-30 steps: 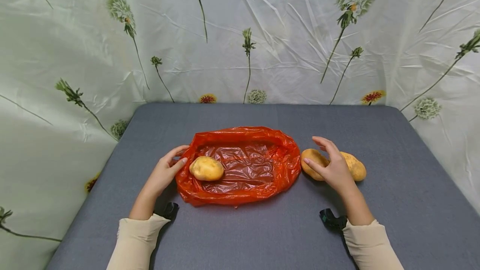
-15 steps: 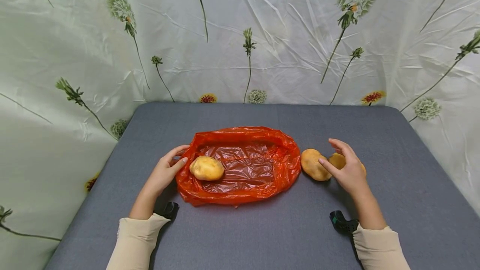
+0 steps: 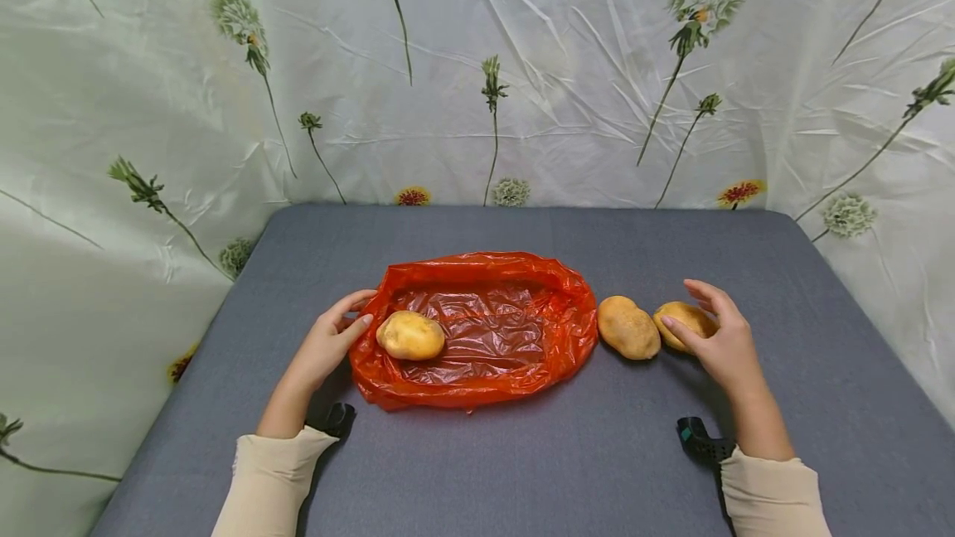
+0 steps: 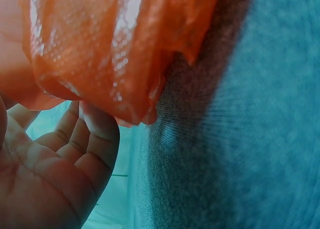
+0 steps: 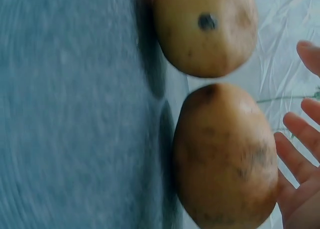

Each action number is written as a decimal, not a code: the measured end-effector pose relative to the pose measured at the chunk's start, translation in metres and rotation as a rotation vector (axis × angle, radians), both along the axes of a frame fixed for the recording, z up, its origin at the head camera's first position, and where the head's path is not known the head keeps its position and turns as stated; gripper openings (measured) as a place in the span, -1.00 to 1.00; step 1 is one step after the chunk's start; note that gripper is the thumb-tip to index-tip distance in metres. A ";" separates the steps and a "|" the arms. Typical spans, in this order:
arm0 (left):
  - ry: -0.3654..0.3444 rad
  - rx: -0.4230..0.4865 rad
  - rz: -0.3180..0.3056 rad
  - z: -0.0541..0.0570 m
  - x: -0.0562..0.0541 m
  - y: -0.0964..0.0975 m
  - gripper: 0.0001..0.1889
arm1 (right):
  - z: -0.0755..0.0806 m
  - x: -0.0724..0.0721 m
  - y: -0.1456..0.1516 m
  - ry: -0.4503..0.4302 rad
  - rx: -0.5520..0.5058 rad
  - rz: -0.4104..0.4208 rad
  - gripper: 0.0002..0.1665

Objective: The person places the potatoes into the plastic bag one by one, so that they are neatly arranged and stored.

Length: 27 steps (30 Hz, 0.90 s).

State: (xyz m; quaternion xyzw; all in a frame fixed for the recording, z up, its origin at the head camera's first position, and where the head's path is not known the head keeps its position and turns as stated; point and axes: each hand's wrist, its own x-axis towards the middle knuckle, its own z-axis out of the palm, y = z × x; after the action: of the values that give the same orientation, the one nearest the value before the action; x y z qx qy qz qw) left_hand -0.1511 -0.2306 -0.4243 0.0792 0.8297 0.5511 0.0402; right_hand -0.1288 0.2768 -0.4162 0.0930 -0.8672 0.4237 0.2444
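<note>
A red plastic bag lies spread with its rim rolled wide, one potato inside at its left end. My left hand holds the bag's left rim; in the left wrist view its curled fingers go behind the film, which hides their tips. Two more potatoes lie right of the bag: the nearer potato rests by its right rim, and the farther potato sits beside my right hand. That hand's fingers are spread around the farther potato without gripping it.
A grey cloth-covered table carries everything. Behind it hangs a pale curtain printed with dandelions. A black wrist device is worn at the right wrist, and another black device at the left.
My right hand has moved rightward from over the nearer potato to the farther one, uncovering the nearer potato. The left hand, the bag and the potatoes have stayed in place.
</note>
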 end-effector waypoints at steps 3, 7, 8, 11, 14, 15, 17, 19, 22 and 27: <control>-0.004 -0.001 0.001 0.000 0.000 0.000 -0.58 | 0.000 0.002 0.005 -0.048 0.012 -0.021 -0.33; -0.011 0.003 0.003 0.001 0.001 0.001 -0.57 | -0.001 0.004 0.012 -0.119 0.038 -0.040 -0.31; -0.012 0.006 0.003 0.002 0.001 0.001 -0.57 | -0.002 0.004 0.014 -0.136 0.042 -0.042 -0.30; -0.006 0.007 0.003 0.003 0.002 0.002 -0.57 | -0.003 0.005 0.018 -0.181 0.050 -0.041 -0.29; 0.002 0.005 0.002 0.003 0.002 0.002 -0.57 | -0.006 0.006 0.022 -0.226 0.043 -0.036 -0.28; 0.004 0.002 0.002 0.003 0.002 0.002 -0.57 | -0.007 0.006 0.023 -0.240 0.042 -0.034 -0.28; 0.006 -0.001 0.002 0.002 0.002 0.002 -0.57 | -0.008 0.006 0.024 -0.268 0.035 -0.033 -0.29; 0.007 -0.006 0.003 0.001 0.002 0.001 -0.57 | -0.011 0.006 0.026 -0.288 0.031 -0.035 -0.30; 0.009 -0.008 0.002 0.001 0.001 0.001 -0.58 | -0.014 0.006 0.027 -0.294 0.025 -0.037 -0.32; 0.013 -0.008 -0.005 0.001 0.001 0.001 -0.58 | -0.019 0.006 0.029 -0.284 0.007 -0.036 -0.36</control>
State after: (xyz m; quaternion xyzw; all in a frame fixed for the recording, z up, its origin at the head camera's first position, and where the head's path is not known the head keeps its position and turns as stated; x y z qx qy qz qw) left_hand -0.1501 -0.2294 -0.4228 0.0844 0.8319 0.5473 0.0364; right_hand -0.1231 0.3057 -0.4356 0.0173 -0.8961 0.4250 0.1267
